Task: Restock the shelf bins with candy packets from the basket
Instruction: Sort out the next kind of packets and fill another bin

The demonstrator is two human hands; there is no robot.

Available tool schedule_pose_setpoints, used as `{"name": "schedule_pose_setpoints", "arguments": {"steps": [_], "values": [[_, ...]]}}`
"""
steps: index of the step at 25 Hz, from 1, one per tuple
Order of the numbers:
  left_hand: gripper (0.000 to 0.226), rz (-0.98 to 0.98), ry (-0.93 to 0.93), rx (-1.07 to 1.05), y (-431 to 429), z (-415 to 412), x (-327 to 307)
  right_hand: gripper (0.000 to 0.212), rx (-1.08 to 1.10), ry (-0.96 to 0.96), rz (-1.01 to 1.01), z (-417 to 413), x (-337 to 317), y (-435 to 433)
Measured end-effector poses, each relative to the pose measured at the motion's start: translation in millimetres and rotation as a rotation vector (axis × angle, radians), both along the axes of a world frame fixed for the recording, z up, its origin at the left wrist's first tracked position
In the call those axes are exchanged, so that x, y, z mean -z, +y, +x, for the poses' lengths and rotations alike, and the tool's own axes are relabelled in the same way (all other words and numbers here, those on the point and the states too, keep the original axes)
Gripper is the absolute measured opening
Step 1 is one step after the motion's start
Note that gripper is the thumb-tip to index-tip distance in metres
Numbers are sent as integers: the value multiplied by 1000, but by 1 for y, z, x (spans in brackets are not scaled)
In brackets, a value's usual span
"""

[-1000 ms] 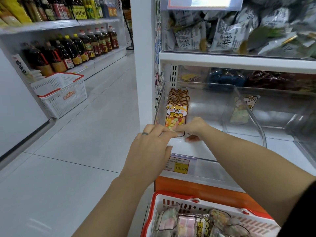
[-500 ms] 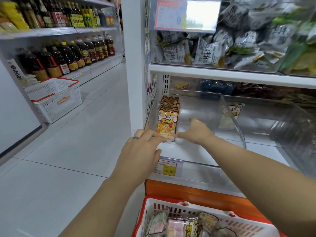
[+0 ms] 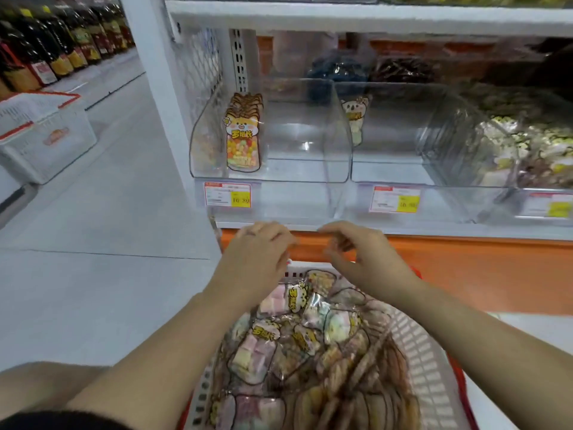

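Both hands have drawn back from the left bin [image 3: 338, 141], where a moment ago they touched the front of the row of packets [image 3: 243, 141], and now hang low over the far rim of the basket [image 3: 418, 352]. The left hand [image 3: 257, 252] sits just to 9 o'clock of the right hand [image 3: 362, 259], a small gap between them; each shows its back to the camera, fingers loosely curled and drooping, and neither has hold of anything, though the fingertips are blurred. The basket, white with a red rim, fills the view at 6 o'clock, and the candy packets [image 3: 279, 336] lie heaped in it, pastel marshmallow bags toward 9 o'clock and brown-edged packets stacked on edge toward 5 o'clock. At 12 o'clock of the hands the left bin, clear plastic, stands on the shelf [image 3: 434, 209]; the row of packets stands upright against its 9 o'clock wall, the rest of its floor bare. Just to 3 o'clock the middle bin [image 3: 434, 169] holds a single packet [image 3: 355, 119] upright near its back 9 o'clock corner. Yellow-and-red price tags [image 3: 227, 195] hang below the bin fronts. Far off at 9 o'clock a second basket [image 3: 43, 135] rests on the floor [image 3: 108, 228], with dark bottles [image 3: 46, 51] lined up at 10 o'clock.
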State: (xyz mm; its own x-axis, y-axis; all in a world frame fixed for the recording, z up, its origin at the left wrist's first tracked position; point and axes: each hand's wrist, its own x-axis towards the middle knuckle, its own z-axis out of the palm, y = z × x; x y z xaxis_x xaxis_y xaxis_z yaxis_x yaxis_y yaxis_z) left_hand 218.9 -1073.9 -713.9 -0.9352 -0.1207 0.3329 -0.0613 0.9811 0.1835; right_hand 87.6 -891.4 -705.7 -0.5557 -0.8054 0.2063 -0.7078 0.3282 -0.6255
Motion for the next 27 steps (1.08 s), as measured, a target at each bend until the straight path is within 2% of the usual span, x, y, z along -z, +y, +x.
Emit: {"name": "schedule_pose_setpoints", "arguments": {"steps": [3, 6, 9, 11, 14, 15, 17, 19, 21, 24, 27], "values": [[33, 137, -323, -5, 22, 12, 66, 29, 50, -49, 243, -10, 58, 28], [36, 183, -621, -41, 31, 27, 122, 28, 120, -132, 499, -16, 115, 54], [46, 160, -863, -55, 29, 35, 155, 37, -27, -145, 789, -1, 153, 62], [53, 121, -955, -49, 27, 33, 163, 48, -168, -104, 869, 16, 167, 58], [57, 80, -1032, -33, 32, 31, 163, 86, -272, -15, 876, 37, 183, 57], [58, 80, -1047, -35, 34, 32, 162, 93, -282, 31, 887, 42, 186, 60], [57, 88, -1061, -42, 38, 32, 161, 82, -261, 140, 906, 49, 189, 61], [58, 83, -1057, -40, 38, 32, 161, 56, -251, 303, 921, 48, 184, 57], [61, 92, -1046, -37, 36, 31, 162, 46, -347, 456, 952, 45, 179, 54], [61, 104, -1051, -29, 38, 30, 159, 50, -486, 424, 1019, 50, 179, 56], [55, 107, -1033, -21, 42, 29, 151, 32, -595, 462, 1038, 67, 188, 58]]}}
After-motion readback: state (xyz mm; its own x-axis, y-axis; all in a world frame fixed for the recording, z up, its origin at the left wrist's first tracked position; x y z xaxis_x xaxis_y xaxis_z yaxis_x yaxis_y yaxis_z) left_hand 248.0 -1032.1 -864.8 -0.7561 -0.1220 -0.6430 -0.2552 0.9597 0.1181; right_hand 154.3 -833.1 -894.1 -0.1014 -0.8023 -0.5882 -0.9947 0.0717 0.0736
